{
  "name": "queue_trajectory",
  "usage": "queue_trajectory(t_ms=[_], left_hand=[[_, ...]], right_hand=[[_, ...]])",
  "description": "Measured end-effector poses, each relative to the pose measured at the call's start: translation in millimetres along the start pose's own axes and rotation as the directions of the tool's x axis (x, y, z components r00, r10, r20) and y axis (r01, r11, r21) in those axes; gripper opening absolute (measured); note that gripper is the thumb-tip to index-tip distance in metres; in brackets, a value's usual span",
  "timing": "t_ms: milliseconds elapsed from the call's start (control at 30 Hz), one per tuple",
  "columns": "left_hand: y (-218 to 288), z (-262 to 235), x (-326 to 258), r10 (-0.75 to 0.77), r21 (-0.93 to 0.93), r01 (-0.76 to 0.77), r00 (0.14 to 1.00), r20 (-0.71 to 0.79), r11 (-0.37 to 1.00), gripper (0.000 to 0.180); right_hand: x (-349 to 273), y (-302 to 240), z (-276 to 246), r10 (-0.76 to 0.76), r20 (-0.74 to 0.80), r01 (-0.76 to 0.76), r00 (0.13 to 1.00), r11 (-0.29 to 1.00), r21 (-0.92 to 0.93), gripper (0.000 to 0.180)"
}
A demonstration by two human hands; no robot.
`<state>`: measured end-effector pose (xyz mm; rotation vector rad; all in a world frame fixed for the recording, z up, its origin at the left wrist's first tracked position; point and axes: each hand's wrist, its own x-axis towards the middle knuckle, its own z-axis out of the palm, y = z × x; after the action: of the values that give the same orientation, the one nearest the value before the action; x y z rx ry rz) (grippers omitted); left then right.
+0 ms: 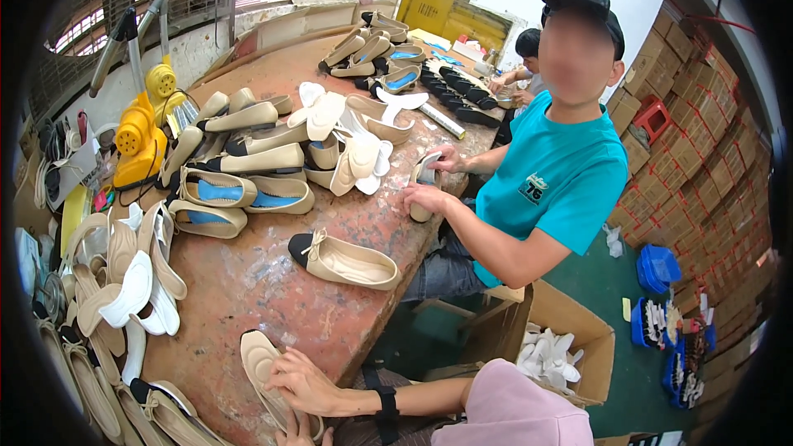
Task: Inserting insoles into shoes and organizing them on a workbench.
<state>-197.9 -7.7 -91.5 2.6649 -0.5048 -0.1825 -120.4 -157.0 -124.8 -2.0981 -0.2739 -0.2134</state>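
The beige insole lies slantwise near the close edge of the desk, its dark-edged tip pointing away from the person and its lower part running in under the hands. The right hand comes in from the right, a black strap round the forearm, with bent fingers touching the insole along its right side; whether they grip or only press, I cannot tell. The left hand is at the insole's lower end, just below the right one and cut off by the rim of the view, so its hold cannot be told either. The two hands are close together, and the insole's toe half reaches out beyond them, uncovered

Farther up the desk, well apart from the hands, a beige flat shoe with a black toe and a bow lies on its own. To the left are a heap of beige and white pieces and, below it, a row of shoes. Across the desk, a co-worker in a teal shirt holds another shoe with both hands
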Motion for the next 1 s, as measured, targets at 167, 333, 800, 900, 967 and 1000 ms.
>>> queue_trajectory(t_ms=[167, 333, 800, 900, 967, 1000], left_hand=[[-10, 6, -1, -0.002, 0.009, 0.001, 0.995, 0.099, 1.0, 0.065], [-34, 36, -11, 0.176, 0.128, -0.156, 0.971, -0.162, 0.979, 0.065], [-32, 35, -6, 0.243, 0.024, -0.244, 0.942, -0.233, 0.969, 0.066], [-31, 36, -6, 0.239, 0.001, -0.246, 0.94, -0.245, 0.969, 0.066], [-30, 36, -8, 0.22, -0.014, -0.231, 0.944, -0.246, 0.973, 0.066], [-30, 37, -8, 0.209, -0.022, -0.22, 0.947, -0.244, 0.975, 0.067]], right_hand=[[7, -16, 11, -0.083, 0.042, 0.079, 0.996, 0.993, 0.084, 0.016], [19, -38, 41, -0.428, 0.377, 0.356, 0.822, 0.901, 0.247, 0.074], [14, -80, 50, -0.56, 0.343, 0.477, 0.754, 0.826, 0.299, 0.072], [14, -77, 49, -0.528, 0.378, 0.455, 0.761, 0.849, 0.269, 0.074], [13, -80, 40, -0.517, 0.403, 0.438, 0.755, 0.855, 0.277, 0.075], [14, -81, 31, -0.492, 0.396, 0.424, 0.775, 0.87, 0.251, 0.07]])
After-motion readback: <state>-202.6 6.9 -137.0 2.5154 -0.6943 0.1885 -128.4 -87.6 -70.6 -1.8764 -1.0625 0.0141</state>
